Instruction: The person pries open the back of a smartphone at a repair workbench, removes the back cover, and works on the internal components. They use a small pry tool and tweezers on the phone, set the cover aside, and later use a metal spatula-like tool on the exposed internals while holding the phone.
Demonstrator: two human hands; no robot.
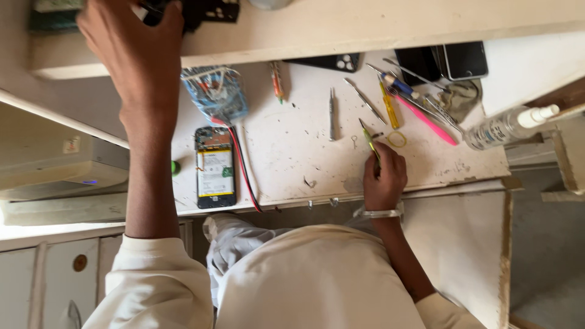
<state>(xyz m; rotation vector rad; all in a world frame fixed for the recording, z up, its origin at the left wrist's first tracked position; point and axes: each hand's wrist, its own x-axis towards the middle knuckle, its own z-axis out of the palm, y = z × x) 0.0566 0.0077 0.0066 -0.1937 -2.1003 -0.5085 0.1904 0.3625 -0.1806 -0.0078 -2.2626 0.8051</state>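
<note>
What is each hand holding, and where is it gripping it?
The right hand holds a thin green-yellow tool by its lower end. The left hand reaches onto the upper shelf at a dark object; its grip cannot be told.

Pink tool [426, 119] — yellow screwdriver [390, 109] — white worktop [292, 146].

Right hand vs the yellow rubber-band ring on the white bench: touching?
Apart. The head view shows bare bench between the right hand, which grips a green-handled tool, and the yellow ring.
</note>
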